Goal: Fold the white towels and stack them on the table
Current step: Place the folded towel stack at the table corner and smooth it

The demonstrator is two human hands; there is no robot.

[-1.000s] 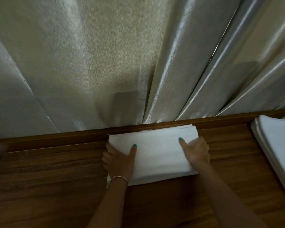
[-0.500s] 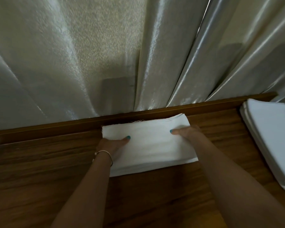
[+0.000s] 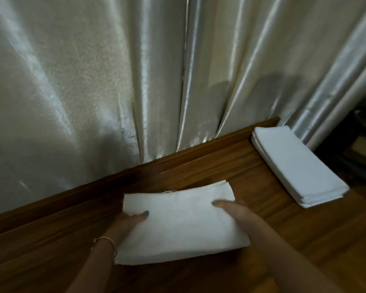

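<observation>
A folded white towel [image 3: 182,225] is held just above or on the brown wooden table [image 3: 262,246], in the lower middle of the view. My left hand [image 3: 127,224] grips its left edge, thumb on top and fingers underneath. At the right edge my right hand [image 3: 230,208] grips it the same way. A stack of folded white towels [image 3: 298,166] lies on the table at the right, apart from the held towel.
Shiny pale curtains [image 3: 135,81] hang right behind the table's raised back edge [image 3: 178,157]. Beyond the table's right side there is a dark area with indistinct objects [image 3: 363,149].
Both hands have closed on the towel's side edges and drawn it away from the back edge, toward me. The view has swung so that the whole stack shows at the right.
</observation>
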